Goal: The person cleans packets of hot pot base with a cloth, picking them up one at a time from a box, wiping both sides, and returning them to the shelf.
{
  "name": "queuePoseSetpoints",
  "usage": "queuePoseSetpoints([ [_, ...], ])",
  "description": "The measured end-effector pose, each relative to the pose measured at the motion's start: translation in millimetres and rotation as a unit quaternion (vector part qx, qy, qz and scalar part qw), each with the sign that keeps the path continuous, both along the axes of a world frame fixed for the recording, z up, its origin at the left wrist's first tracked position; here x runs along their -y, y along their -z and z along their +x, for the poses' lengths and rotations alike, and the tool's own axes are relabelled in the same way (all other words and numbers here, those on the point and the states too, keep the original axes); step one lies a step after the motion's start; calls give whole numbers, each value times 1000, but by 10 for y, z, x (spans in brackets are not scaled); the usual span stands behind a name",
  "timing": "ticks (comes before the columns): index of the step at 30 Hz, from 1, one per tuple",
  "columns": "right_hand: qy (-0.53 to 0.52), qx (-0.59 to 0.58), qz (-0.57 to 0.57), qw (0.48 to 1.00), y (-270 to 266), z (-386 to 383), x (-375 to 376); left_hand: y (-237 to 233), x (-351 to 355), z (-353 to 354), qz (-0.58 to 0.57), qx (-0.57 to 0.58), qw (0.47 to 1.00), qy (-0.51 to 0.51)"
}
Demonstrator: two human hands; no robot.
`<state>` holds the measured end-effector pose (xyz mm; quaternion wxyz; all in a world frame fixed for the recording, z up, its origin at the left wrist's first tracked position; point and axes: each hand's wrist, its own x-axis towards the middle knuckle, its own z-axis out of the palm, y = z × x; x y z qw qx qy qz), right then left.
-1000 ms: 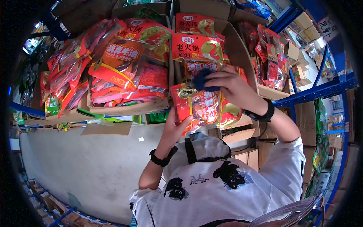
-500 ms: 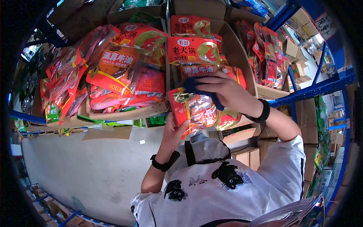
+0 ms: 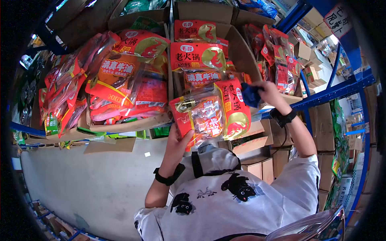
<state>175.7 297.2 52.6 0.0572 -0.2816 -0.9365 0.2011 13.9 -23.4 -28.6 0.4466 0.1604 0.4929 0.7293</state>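
My left hand (image 3: 179,139) grips the lower left end of a red hotpot seasoning packet (image 3: 211,114), thumb on its front. The packet is tilted, with a clear window in its middle and a gold emblem near its right end. Just past its right end, my right hand (image 3: 271,94) is closed on a dark blue cloth (image 3: 251,95). Behind the held packet, similar red packets (image 3: 197,56) stand in an open cardboard box (image 3: 241,46).
To the left, another carton (image 3: 132,122) is heaped with red packets, and more packets (image 3: 68,80) lie beyond it. Further red packets (image 3: 281,60) fill a box at the right. A blue shelf beam (image 3: 333,88) runs along the right side, with cardboard boxes (image 3: 261,170) below.
My right hand has moved right with the cloth, off the packet's front, uncovering its right end. The packet sits slightly further left in view, still in my left hand.
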Motion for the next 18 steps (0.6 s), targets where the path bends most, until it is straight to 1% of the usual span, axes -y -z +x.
queuePoseSetpoints([
  [1,16,-55,6,998,-140,-37,45,-3,-6,-9,4,11,1000,3],
  [2,16,-55,2,998,-315,-96,186,-14,-14,-6,0,12,1000,3],
  [4,-33,-201,45,978,-665,-273,632,-55,-34,14,2,12,1000,-3],
  [5,-71,-211,48,974,-748,-333,803,-81,-48,26,-4,10,1000,-2],
  [6,-116,-229,83,963,-742,-406,959,-109,-73,43,9,15,1000,-3],
  [7,-155,-211,74,962,-723,-472,1095,-135,-96,49,24,20,1000,-4],
  [8,-195,-178,78,961,-697,-540,1243,-154,-115,40,24,-37,999,24],
  [10,-268,-146,92,948,-459,-713,1467,-240,-133,59,42,-28,998,36],
  [11,-269,-147,89,948,-367,-769,1562,-261,-132,69,61,-15,997,38],
  [13,-247,-133,100,955,-220,-831,1703,-279,-101,53,49,-12,998,46],
  [14,-249,-150,47,956,-215,-840,1728,-278,-88,43,40,-10,998,53],
  [15,-256,-148,45,954,-218,-801,1740,-248,-79,36,41,-8,998,46],
  [17,-330,-74,-13,941,-251,-608,1744,-165,-52,26,47,-24,998,39],
  [18,-354,-63,-27,933,-283,-514,1777,-180,-14,-24,16,-119,992,46],
])
